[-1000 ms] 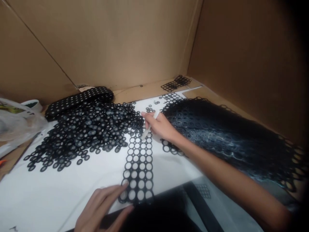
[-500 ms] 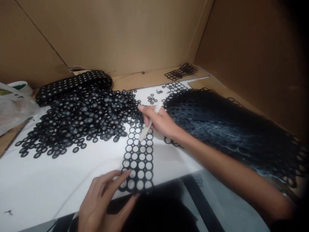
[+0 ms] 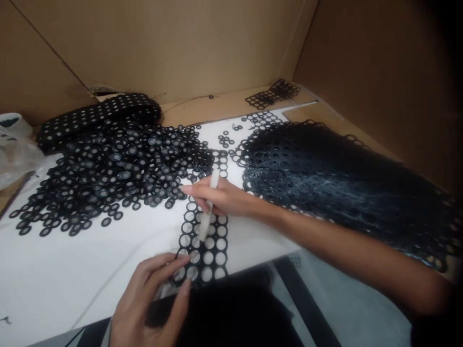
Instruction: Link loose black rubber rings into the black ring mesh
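My left hand (image 3: 152, 294) pressed flat, fingers open, on the near end of the black ring strip (image 3: 204, 241) on the white counter (image 3: 90, 260). My right hand (image 3: 220, 197) closed its grip around a white tool (image 3: 210, 205), tip on the strip. Farther left lay loose rings (image 3: 108, 173); farther right, a heap of ring sheets (image 3: 325, 173).

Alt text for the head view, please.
A right hand holds a white stick tool over a black strip of joined rings, whose near end the left hand pins on a white sheet; loose black rings lie behind.
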The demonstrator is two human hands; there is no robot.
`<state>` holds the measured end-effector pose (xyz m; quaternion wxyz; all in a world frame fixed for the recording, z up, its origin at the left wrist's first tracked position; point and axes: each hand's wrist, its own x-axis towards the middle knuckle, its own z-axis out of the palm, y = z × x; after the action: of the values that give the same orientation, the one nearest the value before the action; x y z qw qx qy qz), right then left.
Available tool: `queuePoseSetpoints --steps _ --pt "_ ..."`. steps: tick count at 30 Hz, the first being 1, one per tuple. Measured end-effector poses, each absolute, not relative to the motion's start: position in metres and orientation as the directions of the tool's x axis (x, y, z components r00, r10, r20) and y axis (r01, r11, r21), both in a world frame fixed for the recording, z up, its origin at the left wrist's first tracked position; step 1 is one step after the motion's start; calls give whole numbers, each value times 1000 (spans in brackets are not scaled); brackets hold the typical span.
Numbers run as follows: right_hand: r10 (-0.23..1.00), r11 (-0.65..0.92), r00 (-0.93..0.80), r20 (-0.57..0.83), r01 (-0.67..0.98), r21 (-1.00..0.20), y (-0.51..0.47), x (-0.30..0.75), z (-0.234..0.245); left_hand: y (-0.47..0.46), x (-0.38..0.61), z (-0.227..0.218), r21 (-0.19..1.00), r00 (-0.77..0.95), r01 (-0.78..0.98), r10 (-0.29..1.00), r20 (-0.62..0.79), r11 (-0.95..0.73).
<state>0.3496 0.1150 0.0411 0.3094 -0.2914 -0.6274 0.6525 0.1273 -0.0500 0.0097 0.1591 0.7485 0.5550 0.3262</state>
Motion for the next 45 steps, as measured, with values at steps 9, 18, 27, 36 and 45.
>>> queuePoseSetpoints --steps 9,18,27,36,45 --pt "752 -35 -659 30 -85 -996 116 351 37 -45 150 18 707 -138 697 946 292 -117" --pt "756 -30 -652 59 -124 -992 116 351 39 -47 150 19 747 -239 665 952 192 16" --pt "846 69 -509 161 -195 -978 109 349 38 -37 162 25 914 -450 331 891 -64 233" --pt "753 433 -447 483 -217 -875 88 347 37 -37 159 16 940 -445 141 868 -221 311" --pt "735 437 -469 489 -223 -871 84 344 34 -37 157 18 940 -423 115 872 -246 321"
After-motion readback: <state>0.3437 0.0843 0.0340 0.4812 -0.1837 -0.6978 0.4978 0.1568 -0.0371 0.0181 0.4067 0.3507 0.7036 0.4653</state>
